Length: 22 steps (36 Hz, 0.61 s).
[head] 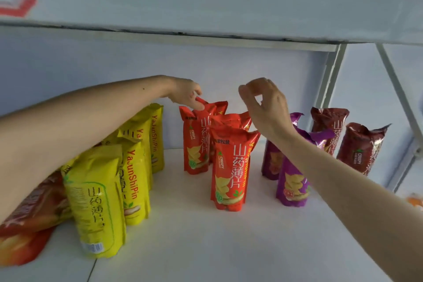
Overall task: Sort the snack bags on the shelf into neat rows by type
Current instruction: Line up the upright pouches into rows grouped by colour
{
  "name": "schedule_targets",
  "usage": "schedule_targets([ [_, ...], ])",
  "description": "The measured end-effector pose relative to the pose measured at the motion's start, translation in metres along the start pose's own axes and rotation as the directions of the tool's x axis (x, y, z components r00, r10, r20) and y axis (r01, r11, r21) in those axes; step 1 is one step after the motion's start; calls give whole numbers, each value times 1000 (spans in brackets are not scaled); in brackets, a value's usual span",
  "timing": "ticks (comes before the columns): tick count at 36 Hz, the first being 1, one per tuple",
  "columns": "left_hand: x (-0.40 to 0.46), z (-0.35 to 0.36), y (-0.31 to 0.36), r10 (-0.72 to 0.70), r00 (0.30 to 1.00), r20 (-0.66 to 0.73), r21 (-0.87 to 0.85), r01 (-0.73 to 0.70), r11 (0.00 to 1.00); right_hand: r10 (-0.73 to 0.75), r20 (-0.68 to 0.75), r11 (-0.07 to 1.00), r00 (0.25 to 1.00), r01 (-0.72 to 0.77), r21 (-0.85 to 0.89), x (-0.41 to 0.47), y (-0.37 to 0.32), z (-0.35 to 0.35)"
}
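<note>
White shelf board (183, 247), upper shelf overhanging. Snack bags are seen standing upright in colour groups: yellow bags (135, 167) in a row at left running front to back, red bags (226, 167) in the middle, purple bags (290, 181) right of centre, maroon bags (361, 149) far right near the bracket. Some reddish-brown bags (34, 210) are lying flat at far left, partly hidden under the left forearm.

Left hand (187, 96): fingers closed in a pinch on the crimped top of the rear red bag (195, 142). Bag upright, long axis vertical, base on the shelf as far as can be seen.

Right hand (265, 107): held above the red cluster, thumb and fingertips curled toward each other with a gap between; nothing gripped. The top of the middle red bag (231, 120) lies just below and left of it; whether it is touched cannot be told.

Key relation: the red bags lie directly beneath both hands, tops up, so any grip is taken from above at the seal. The left hand is the one already on a bag; the right is nearer the middle and front bags. The red row is judged loose, not yet in line; straightening it appears to be the step in hand.
</note>
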<state>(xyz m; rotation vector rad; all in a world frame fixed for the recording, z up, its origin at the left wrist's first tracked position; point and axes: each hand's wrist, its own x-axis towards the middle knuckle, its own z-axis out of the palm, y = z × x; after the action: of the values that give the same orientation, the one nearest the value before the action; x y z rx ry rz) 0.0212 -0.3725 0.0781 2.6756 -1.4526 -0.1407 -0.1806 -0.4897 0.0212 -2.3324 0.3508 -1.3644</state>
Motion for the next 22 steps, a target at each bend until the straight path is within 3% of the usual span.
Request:
schedule_targets([
  [5, 9, 4, -6, -69, 994, 81, 3, 69, 998, 141, 377, 982, 916, -83, -168, 75, 3, 21],
  [9, 18, 9, -10, -69, 989, 129, -6, 70, 998, 170, 540, 951, 824, 6, -308, 105, 14, 40],
  [12, 24, 11, -11, -43, 984, 173, 29, 39, 999, 240, 617, 928, 750, 10, -374, 116, 26, 53],
  [16, 31, 13, -11, -25, 988, 152, 12, 24, 1000, 308, 688, 946, 657, -133, -295, 119, 41, 66],
  [22, 41, 12, -8, -13, 986, 167, -93, 29, 995, 332, 671, 943, 663, -205, -264, 120, 50, 71],
])
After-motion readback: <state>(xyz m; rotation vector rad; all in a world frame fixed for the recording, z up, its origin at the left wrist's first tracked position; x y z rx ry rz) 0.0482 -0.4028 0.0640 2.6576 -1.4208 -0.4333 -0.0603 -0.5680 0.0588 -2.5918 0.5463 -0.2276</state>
